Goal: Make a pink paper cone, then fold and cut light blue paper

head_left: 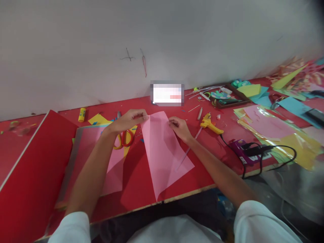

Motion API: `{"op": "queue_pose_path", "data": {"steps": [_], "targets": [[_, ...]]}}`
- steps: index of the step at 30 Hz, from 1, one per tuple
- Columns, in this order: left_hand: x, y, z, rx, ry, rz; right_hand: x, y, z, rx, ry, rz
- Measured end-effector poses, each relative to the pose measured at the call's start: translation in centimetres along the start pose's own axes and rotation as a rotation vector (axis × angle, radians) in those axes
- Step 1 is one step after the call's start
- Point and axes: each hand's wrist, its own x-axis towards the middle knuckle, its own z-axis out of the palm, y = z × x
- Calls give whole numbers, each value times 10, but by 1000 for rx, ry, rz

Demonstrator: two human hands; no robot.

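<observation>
A sheet of pink paper (162, 145) is raised in front of me, bent lengthwise, its lower point near the table's front edge. My left hand (135, 118) pinches its top left corner. At the upper right edge, my right hand (178, 127) has its fingers curled closed on the paper; the fingertips are partly hidden. Right of the sheet lies a yellow glue gun (210, 124) with a long clear glue stick (189, 148) reaching down to the paper. Scissors (127, 138) with red and yellow handles rest beside my left forearm.
A red board (37, 168) stands at the left, near a yellow glue tube (82, 114). On the right are a purple power strip (240, 150) with black cables, a brown tray (227, 101) of small items and colored paper sheets (265, 121). A blurred bright screen (167, 93) stands by the wall.
</observation>
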Motion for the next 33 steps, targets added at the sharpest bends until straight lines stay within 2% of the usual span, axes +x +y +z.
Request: {"op": "queue_pose_path", "data": {"steps": [3, 5, 11, 14, 17, 20, 22, 25, 28, 30, 33], "targets": [[6, 3, 7, 31, 55, -50, -4, -3, -1, -196, 133, -141], [9, 4, 11, 12, 54, -65, -8, -7, -1, -347, 165, -242], [11, 2, 20, 30, 55, -92, -18, -22, 6, -779, 99, -519], [13, -2, 24, 46, 60, -81, -22, -27, 12, -886, 70, -599], [18, -9, 28, 40, 114, -81, -27, -32, 18, -917, 70, -631], [26, -20, 33, -37, 196, -86, -31, -37, 23, -823, 19, -596], [30, -27, 35, -118, 256, -81, -33, -41, 25, -666, -51, -525], [32, -32, 37, -193, 309, -105, -33, -44, 29, -289, -150, -352], [30, -31, 34, -198, 332, -134, -30, -44, 31, 89, -207, -118], [30, -31, 32, -204, 353, -134, -28, -44, 31, 229, -237, 12], [30, -33, 30, -200, 376, -131, -27, -48, 32, 299, -280, 100]]}}
